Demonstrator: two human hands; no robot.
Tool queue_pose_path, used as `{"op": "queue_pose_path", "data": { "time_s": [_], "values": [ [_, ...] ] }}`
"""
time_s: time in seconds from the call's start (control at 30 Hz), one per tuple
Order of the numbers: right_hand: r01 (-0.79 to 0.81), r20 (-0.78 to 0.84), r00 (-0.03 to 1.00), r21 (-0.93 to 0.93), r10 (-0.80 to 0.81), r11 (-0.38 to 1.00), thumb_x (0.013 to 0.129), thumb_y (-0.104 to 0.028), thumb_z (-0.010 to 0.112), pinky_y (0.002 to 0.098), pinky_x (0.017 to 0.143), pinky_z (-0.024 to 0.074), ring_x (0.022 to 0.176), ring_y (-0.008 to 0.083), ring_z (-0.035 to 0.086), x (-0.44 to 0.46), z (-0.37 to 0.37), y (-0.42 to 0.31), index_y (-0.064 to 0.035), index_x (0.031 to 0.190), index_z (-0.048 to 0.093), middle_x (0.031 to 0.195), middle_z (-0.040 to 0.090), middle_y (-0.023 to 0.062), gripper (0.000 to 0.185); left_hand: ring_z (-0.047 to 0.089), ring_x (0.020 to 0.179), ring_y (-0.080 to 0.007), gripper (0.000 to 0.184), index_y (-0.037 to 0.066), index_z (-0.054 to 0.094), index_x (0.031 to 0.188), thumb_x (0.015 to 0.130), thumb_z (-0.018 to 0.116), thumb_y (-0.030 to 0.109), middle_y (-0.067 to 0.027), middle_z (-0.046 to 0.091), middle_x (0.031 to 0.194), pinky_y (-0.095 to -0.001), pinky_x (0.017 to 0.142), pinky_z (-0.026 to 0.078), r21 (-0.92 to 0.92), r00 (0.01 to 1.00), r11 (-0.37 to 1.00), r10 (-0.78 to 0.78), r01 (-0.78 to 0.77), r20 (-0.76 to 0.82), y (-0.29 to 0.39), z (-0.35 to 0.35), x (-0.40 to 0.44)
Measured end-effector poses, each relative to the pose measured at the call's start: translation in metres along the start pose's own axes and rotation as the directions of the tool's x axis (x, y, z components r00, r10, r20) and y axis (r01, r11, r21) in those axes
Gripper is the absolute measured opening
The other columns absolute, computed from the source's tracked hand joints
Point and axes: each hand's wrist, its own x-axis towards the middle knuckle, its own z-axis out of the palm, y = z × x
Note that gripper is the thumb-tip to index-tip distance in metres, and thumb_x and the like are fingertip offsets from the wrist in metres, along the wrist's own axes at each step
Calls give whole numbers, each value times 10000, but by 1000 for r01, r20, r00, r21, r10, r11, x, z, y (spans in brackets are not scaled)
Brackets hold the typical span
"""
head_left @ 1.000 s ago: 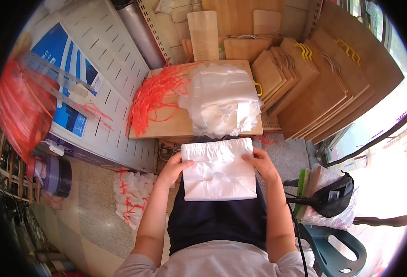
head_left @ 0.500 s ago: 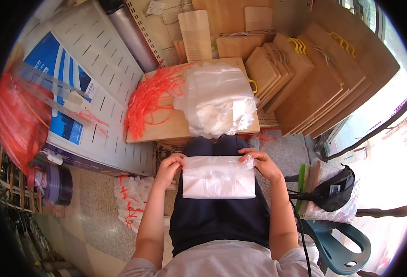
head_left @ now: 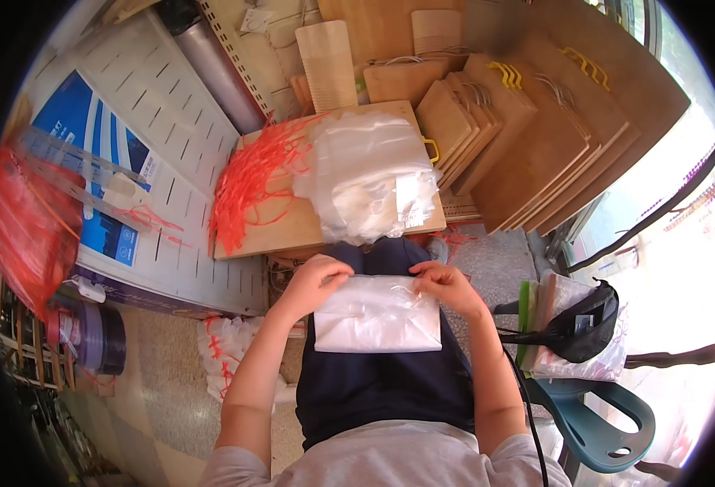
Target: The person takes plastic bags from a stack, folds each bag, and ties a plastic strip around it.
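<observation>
A folded stack of thin, whitish plastic bags (head_left: pixel 378 321) lies across my lap on dark trousers. My left hand (head_left: pixel 317 284) is at its upper left edge, with thumb and fingers closed on the plastic. At the upper right edge my right hand (head_left: pixel 448 286) pinches the film between thumb and fingers. Just beyond my knees, a larger pile of clear plastic bags (head_left: pixel 370 174) rests on a wooden board (head_left: pixel 288 231). A heap of red plastic strings (head_left: pixel 256 183) is to the left of that pile.
Several wooden cutting boards (head_left: pixel 528 154) lean at the right back. A white and blue box (head_left: pixel 171 122) stands at left, behind a hanging red bag (head_left: pixel 33 227). Red-tied plastic bundles (head_left: pixel 219 353) lie on the floor. A green stool (head_left: pixel 593 422) is at right.
My left hand has moved inward along the top edge of the folded bags, its fingers now farther over the plastic. My right hand has shifted slightly inward. The view has moved a little.
</observation>
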Motion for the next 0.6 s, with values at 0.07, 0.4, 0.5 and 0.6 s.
{"op": "queue_pose_path", "data": {
  "time_s": [0.07,0.4,0.5,0.6],
  "values": [
    [25,-53,998,-148,-33,989,780,-195,752,335,866,458,1005,223,589,-3,7,-6,-5,977,678,1172,605,121,284,574,1041,-264,119,32,641,923,820,678,80,-82,621,990,-340,923,445,182,990,977,88,-108,114,-4,0,-8],
    [106,21,993,-548,-114,829,733,-119,725,375,803,483,931,350,609,0,21,-40,-6,958,608,952,613,175,278,538,1048,-297,473,85,571,1154,727,739,199,-95,568,1079,-392,918,423,363,976,923,55,-131,213,-7,1,4],
    [146,21,987,-512,-157,846,745,-86,695,389,775,481,912,349,608,1,24,-44,-18,942,601,886,612,168,228,547,965,-282,432,94,599,1111,731,729,252,-86,582,975,-369,848,434,419,923,906,-107,-63,370,1,-7,14],
    [149,-33,982,-467,-186,872,750,-63,678,396,747,478,872,342,598,1,29,-43,-27,928,597,830,603,150,199,552,976,-285,380,94,622,1048,740,711,296,-92,606,924,-404,835,449,365,867,929,-128,-66,481,-3,-12,19]
  ]
}}
